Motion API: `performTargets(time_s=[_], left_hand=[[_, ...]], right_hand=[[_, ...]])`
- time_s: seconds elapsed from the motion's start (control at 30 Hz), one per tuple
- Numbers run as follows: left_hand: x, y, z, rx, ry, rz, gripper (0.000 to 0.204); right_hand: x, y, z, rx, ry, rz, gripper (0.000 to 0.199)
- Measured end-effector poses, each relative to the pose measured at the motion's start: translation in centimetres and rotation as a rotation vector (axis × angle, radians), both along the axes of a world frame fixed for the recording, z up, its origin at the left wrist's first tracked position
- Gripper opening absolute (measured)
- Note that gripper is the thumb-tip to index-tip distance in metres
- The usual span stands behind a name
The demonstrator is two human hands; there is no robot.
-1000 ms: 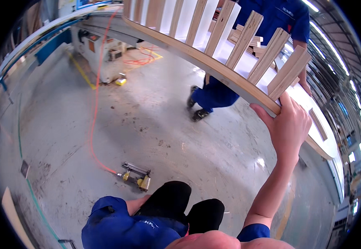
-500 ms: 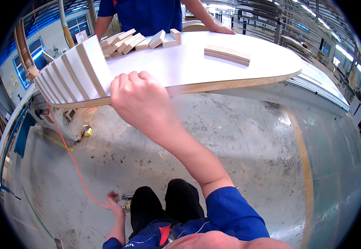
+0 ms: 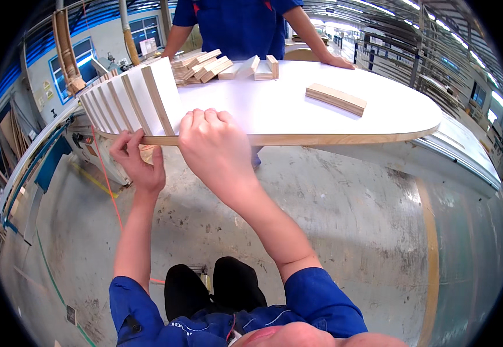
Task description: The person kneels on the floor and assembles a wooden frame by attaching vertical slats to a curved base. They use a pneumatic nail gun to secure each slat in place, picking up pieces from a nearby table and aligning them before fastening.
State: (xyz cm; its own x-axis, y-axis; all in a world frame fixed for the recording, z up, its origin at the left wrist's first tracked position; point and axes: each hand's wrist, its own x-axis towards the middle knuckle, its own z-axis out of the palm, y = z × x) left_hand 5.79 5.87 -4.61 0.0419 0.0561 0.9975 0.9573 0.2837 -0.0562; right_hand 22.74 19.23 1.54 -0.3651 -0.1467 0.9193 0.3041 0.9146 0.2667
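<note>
A long white board [image 3: 286, 115] with rounded ends and a wooden edge lies across in front of me. Upright white blocks with bare wooden edges [image 3: 133, 95] stand in a row along its left near edge. My left hand [image 3: 141, 165] touches the board's near edge below this row, fingers and thumb apart, holding nothing. Just right of the last upright block, my right hand [image 3: 214, 147] is closed over the near edge. Its fingertips and anything within them are hidden. A single wooden block [image 3: 336, 99] lies flat toward the board's right side.
Loose wooden blocks [image 3: 202, 68] are heaped at the board's far left. A person in blue [image 3: 243, 29] stands across, one hand [image 3: 338, 62] resting on the far edge. An orange hose [image 3: 108, 182] runs down to the floor by my knees. A metal-railed machine table [image 3: 465, 147] extends at right.
My left hand has risen from near the floor beside my knees to the board's near edge. My right hand stays closed at the edge, while the whole view has shifted slightly.
</note>
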Motion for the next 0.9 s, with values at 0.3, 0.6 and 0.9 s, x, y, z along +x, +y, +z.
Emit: performTargets(time_s=[0.3, 0.6, 0.9], left_hand=[[-0.7, 1.3, -0.7, 0.134, -0.007, 0.002, 0.054], [0.2, 1.4, -0.1, 0.118, 0.027, 0.066, 0.050], [0.6, 0.6, 0.4, 0.075, -0.001, -0.018, 0.048]], right_hand=[[-0.2, 0.1, -0.5, -0.006, -0.005, 0.016, 0.004], [-0.2, 0.4, -0.5, 0.028, -0.025, -0.002, 0.007], [-0.3, -0.1, -0.5, -0.019, -0.004, -0.010, 0.010]])
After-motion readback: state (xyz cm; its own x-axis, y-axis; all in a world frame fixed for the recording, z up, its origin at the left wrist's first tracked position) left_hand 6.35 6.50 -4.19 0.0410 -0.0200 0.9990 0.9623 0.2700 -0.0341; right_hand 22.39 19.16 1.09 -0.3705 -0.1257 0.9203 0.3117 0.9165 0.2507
